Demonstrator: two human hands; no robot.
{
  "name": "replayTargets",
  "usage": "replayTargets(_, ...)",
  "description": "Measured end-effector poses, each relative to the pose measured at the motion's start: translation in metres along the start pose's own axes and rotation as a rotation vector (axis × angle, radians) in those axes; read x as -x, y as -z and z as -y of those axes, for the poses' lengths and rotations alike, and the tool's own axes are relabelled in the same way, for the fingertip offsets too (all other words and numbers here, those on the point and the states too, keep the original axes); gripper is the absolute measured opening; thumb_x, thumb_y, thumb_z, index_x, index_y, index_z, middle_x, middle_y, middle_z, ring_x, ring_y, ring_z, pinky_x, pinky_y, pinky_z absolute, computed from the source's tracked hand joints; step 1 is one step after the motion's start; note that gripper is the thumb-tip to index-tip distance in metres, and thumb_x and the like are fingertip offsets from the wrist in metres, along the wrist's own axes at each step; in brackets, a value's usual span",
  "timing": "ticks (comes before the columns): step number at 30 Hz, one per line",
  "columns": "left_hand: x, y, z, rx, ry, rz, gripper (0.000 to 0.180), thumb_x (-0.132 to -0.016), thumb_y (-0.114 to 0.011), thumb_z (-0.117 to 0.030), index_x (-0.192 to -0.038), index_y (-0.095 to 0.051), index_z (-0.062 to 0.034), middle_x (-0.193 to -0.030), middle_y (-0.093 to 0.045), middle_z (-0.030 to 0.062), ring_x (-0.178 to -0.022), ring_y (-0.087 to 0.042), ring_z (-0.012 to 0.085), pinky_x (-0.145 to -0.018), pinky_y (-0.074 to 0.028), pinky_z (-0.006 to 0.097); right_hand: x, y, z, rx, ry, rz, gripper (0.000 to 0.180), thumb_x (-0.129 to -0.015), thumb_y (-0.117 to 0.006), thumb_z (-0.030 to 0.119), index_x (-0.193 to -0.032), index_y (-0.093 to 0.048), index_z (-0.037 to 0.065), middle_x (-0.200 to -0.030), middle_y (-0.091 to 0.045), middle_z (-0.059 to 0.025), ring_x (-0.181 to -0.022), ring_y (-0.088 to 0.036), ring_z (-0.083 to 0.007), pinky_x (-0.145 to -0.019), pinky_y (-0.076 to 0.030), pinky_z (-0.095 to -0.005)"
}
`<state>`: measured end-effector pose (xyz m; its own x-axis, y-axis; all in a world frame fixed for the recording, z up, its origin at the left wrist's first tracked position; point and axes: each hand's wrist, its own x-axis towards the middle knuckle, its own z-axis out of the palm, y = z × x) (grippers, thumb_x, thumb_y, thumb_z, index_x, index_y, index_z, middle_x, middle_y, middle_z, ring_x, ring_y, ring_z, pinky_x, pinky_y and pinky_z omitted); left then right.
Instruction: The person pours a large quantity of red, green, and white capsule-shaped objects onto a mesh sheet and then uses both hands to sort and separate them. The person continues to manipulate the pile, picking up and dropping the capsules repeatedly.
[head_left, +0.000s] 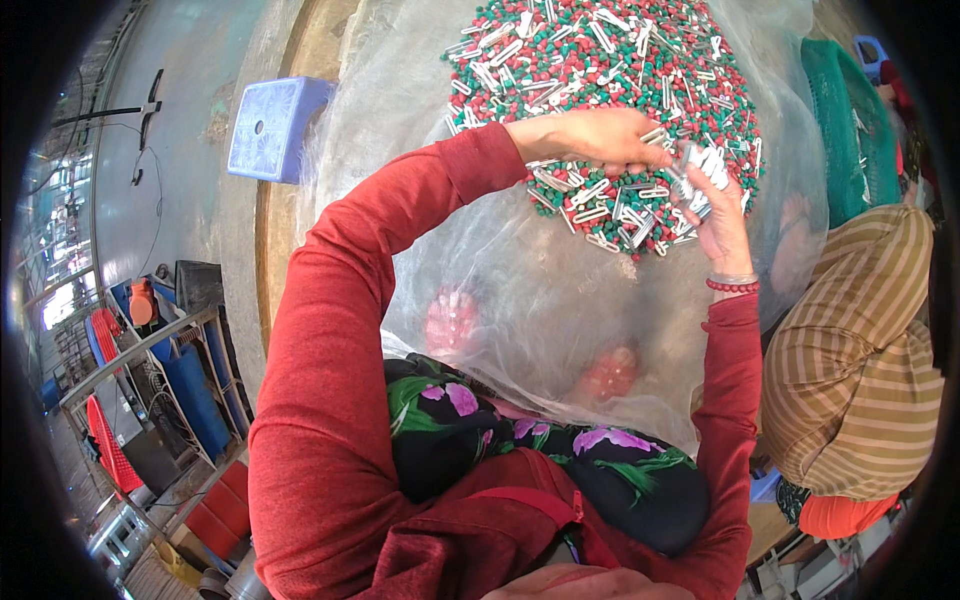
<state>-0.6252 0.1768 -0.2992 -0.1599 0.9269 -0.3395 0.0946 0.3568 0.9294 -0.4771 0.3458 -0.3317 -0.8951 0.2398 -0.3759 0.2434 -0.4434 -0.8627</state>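
A wide pile of small red, green and white pellets (560,72), mixed with narrow white loop-shaped pieces (591,213), lies in front of me. Over its near right part, my right hand (722,222) is closed around a bunch of white and silvery narrow pieces (706,166). My left hand (612,140) reaches in from the left, its fingers bent and pinched together beside that bunch. A pale narrow bit shows at the left fingers; what they grip is too small to make out. Some of the pile is hidden beneath both hands.
Clear plastic sheeting (520,300) spreads under the pile and over my feet. A blue plastic stool (275,130) stands at left, a green mesh basket (850,130) at right. Close on my right sits a person in striped clothing (850,360). A metal rack (150,345) stands at lower left.
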Motion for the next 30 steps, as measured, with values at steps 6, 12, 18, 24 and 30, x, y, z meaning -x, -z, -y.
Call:
replayTargets(6, 0.013, 0.031, 0.002, 0.928, -0.285, 0.224, 0.019, -0.088, -0.049, -0.024, -0.083, -0.050, -0.0057, -0.067, -0.047, 0.0023, -0.046, -0.037, 0.0034, -0.034, -0.026, 0.017, 0.001, 0.038, 0.008, -0.475, 0.033, 0.164, 0.031, -0.088, -0.055, 0.016, -0.117, -0.047, 0.006, -0.083, -0.056, -0.0070, -0.063, -0.054, -0.0138, -0.036, -0.033, -0.0175)
replayTargets(12, 0.013, 0.024, 0.020, 1.345, -0.278, 0.300, 0.026, -0.081, -0.045, -0.022, -0.093, -0.053, 0.0002, -0.095, -0.049, 0.0202, -0.044, -0.051, 0.0187, -0.024, -0.035, 0.020, 0.026, 0.047, -0.028, -0.016, -0.133, 0.160, 0.017, -0.084, -0.062, 0.018, -0.093, -0.049, 0.012, -0.068, -0.056, -0.0047, -0.050, -0.056, -0.0129, -0.031, -0.030, -0.0177)
replayTargets(18, -0.010, 0.004, 0.033, 1.391, -0.133, 0.402, 0.040, -0.080, -0.041, -0.017, -0.113, -0.051, 0.0018, -0.109, -0.053, 0.0260, -0.078, -0.064, 0.0323, -0.031, -0.045, 0.025, 0.009, 0.050, -0.108, 1.309, 0.027, -0.140, 0.052, -0.067, -0.076, 0.036, -0.095, -0.061, -0.005, -0.081, -0.066, -0.0194, -0.076, -0.065, -0.0307, -0.068, -0.050, -0.0402)
replayTargets(24, -0.009, -0.007, 0.020, 1.151, -0.050, 0.299, 0.025, -0.088, -0.053, -0.027, -0.091, -0.053, -0.0016, -0.088, -0.052, 0.0094, -0.066, -0.054, 0.0162, -0.031, -0.036, 0.019, -0.005, 0.022, -0.099, 1.089, -0.096, -0.047, 0.040, -0.073, -0.072, 0.029, -0.088, -0.060, -0.006, -0.070, -0.065, -0.0162, -0.063, -0.064, -0.0284, -0.057, -0.049, -0.0379)
replayTargets(30, 0.001, -0.008, 0.023, 0.028, 0.126, -0.056, 0.035, -0.084, -0.063, -0.040, -0.087, -0.062, -0.0052, -0.055, -0.045, -0.0005, -0.051, -0.043, 0.0063, -0.040, -0.034, 0.027, 0.021, -0.004, -0.041, 0.322, -0.236, 0.048, 0.015, -0.079, -0.067, 0.011, -0.087, -0.057, 0.004, -0.069, -0.064, -0.0049, -0.042, -0.051, -0.0076, -0.036, -0.037, -0.0216)
